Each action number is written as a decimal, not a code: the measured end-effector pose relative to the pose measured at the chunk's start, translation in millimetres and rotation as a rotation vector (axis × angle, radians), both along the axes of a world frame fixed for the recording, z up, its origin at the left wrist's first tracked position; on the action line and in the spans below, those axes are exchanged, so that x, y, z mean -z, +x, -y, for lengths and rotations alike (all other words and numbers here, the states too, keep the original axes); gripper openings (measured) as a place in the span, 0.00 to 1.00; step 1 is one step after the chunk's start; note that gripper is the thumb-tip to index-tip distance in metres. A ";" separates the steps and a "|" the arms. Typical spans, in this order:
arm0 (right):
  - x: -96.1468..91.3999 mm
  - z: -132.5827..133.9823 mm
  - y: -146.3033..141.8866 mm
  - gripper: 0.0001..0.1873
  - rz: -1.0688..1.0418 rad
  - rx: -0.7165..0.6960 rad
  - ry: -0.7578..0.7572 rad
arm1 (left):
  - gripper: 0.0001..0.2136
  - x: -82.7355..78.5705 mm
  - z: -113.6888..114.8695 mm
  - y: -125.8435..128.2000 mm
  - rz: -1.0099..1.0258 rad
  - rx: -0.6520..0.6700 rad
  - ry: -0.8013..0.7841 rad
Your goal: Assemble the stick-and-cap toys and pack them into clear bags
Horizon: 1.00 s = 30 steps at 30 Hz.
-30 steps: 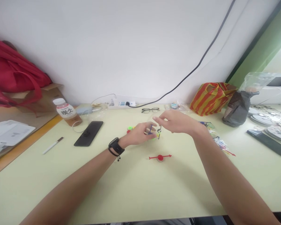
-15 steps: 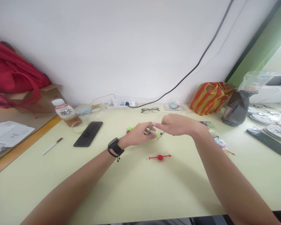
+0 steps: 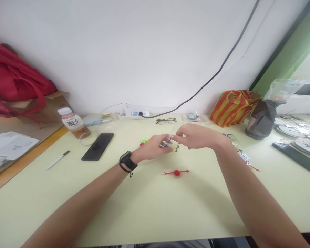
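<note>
view from above a pale yellow-green table (image 3: 150, 206), with two bare forearms reaching forward to meet near its middle. the left hand (image 3: 153, 148), with a black watch (image 3: 127, 161) on its wrist, has its grip closed on a thin blue stick (image 3: 166, 143), held just above the table top. the right hand (image 3: 196, 136) comes in from the right, its grip pinched shut with thumb and forefinger at the stick's upper end, touching the left fingertips; whether it also holds the stick is too small to tell. small green and yellow plastic pieces (image 3: 174, 148) lie on the table right under the two hands. a red pointer with a round hub (image 3: 176, 172) lies flat, nearer the viewer and apart from the hands. to the left are a black phone (image 3: 97, 146), a white pen (image 3: 58, 160) and a pink-capped drink bottle (image 3: 72, 123). by the wall lie black glasses (image 3: 166, 121) and a white power strip (image 3: 134, 114). a red and yellow striped bag (image 3: 232, 106) stands at the right.
</note>
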State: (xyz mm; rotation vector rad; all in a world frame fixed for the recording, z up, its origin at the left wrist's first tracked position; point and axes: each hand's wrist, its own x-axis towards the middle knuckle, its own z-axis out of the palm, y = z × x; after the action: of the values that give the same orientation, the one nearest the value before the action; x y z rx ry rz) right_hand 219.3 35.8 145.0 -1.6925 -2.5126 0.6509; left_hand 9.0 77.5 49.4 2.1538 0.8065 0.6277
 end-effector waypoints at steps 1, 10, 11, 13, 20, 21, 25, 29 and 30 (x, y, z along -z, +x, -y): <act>-0.5 0.2 0.3 0.27 -0.033 -0.016 -0.042 | 0.14 0.1 -0.3 -0.2 0.001 0.005 0.009; 3.5 -5.6 3.3 0.26 -0.049 -0.047 -0.166 | 0.16 -3.9 1.9 -0.2 -0.005 0.033 0.000; 3.4 -6.2 3.4 0.25 -0.046 -0.050 -0.158 | 0.16 -3.7 1.9 -0.5 -0.011 0.032 -0.001; 2.5 -6.8 3.8 0.23 -0.055 -0.071 -0.142 | 0.17 -2.7 1.4 -1.0 -0.025 0.022 0.000; 2.5 -8.5 7.2 0.08 -0.084 -0.068 -0.115 | 0.18 1.2 -2.6 -1.3 -0.035 0.026 -0.010; 2.9 -8.7 7.5 0.07 -0.087 -0.076 -0.121 | 0.17 1.0 -2.7 -1.2 -0.033 0.031 -0.009; 3.5 -7.7 7.7 0.05 -0.094 -0.073 -0.114 | 0.14 -0.9 -1.8 -0.6 -0.044 0.038 0.011; 1.0 -6.2 6.9 0.13 -0.073 -0.010 0.069 | 0.19 -0.9 -0.6 0.2 -0.020 0.017 -0.040; 0.4 -6.2 6.9 0.13 -0.074 0.013 0.142 | 0.20 -0.5 -0.4 0.3 -0.011 0.008 -0.055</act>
State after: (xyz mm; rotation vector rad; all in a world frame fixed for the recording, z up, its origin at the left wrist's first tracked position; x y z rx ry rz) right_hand 226.2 42.0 144.6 -1.6052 -2.4315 0.5113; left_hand 9.3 77.9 49.9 2.1113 0.8116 0.5835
